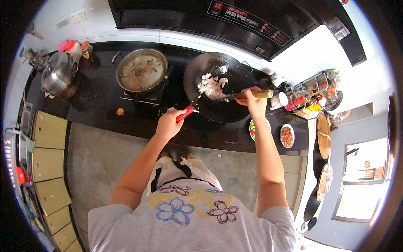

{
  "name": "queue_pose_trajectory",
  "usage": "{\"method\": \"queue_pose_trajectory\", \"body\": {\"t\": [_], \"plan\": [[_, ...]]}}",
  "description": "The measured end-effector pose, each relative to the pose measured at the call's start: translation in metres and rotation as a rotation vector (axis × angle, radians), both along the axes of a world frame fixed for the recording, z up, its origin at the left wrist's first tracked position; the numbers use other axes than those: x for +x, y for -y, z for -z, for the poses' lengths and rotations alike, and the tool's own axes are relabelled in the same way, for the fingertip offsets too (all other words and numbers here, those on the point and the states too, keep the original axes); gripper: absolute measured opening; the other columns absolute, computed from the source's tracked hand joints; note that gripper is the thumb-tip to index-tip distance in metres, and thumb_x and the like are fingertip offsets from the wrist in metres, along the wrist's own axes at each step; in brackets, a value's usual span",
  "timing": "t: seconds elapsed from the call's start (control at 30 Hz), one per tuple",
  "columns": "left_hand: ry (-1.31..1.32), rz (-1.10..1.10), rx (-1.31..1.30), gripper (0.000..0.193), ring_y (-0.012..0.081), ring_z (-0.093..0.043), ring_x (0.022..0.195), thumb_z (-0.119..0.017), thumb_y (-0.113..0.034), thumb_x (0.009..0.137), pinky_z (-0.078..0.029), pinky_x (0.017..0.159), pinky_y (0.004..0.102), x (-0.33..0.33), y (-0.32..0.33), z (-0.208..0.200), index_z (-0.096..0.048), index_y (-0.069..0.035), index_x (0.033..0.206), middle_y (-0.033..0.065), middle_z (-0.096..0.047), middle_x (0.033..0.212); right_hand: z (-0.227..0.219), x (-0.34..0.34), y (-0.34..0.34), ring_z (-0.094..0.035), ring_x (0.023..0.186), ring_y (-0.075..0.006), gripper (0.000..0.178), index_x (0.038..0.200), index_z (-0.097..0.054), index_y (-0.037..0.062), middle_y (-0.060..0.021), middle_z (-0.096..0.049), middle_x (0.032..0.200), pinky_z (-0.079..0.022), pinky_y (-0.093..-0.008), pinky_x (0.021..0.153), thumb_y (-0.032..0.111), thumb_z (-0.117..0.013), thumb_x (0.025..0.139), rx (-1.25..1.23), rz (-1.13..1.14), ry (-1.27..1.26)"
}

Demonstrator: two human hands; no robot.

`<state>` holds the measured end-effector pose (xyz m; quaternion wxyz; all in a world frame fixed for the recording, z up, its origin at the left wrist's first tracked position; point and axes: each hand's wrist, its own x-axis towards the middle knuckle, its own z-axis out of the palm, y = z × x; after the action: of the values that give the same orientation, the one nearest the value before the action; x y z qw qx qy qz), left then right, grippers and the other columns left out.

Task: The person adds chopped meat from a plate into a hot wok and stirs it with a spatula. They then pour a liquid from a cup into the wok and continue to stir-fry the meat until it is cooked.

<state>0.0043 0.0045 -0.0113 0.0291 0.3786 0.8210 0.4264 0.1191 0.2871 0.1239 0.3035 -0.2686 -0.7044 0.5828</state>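
A dark wok [194,71] sits on the stove, right of centre. My left hand [167,123] is closed around its red handle [184,114]. Whitish, pale pieces of food [210,86] lie in a heap in the wok; what food they are I cannot tell. My right hand [253,102] grips the wooden handle of a spatula [263,94], whose metal end reaches into the wok against the heap. Part of that metal end is hidden by the food.
Left of the wok stands a pan of cloudy broth [142,70], with a lidded steel pot [59,74] farther left. By my right forearm are a bowl of brown meat [286,136] and a dish of cut vegetables [252,129]. Bottles [295,103] crowd the right; a range hood [247,21] hangs above.
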Motion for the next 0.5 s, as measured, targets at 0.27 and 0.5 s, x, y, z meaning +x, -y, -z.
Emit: {"method": "queue_pose_trajectory", "body": {"t": [0.27,0.5], "plan": [[-0.006,-0.007,0.018,0.04,0.0347,-0.065,0.087,-0.075,-0.01,0.076,-0.054,0.076,0.0409,-0.004,0.005,0.006,-0.068,-0.014,0.115,0.0135,-0.066,0.099,-0.051,0.026,0.007,-0.069,0.058,-0.0192,0.013,0.084,-0.062,-0.0063,-0.0134,-0.067,0.073,-0.057,-0.0273,0.051,0.007,-0.063,0.087,0.166,-0.036,0.201],[-0.013,0.001,0.026,0.04,0.0343,-0.065,0.088,-0.074,-0.009,0.076,-0.054,0.077,0.0406,-0.003,0.001,0.004,-0.068,-0.014,0.115,0.0138,-0.066,0.099,-0.01,0.003,-0.009,-0.07,0.068,-0.0242,0.014,0.084,-0.066,-0.0015,-0.0158,-0.069,0.076,-0.055,-0.0339,0.064,0.011,-0.07,0.08,0.631,-0.074,0.304]]}}
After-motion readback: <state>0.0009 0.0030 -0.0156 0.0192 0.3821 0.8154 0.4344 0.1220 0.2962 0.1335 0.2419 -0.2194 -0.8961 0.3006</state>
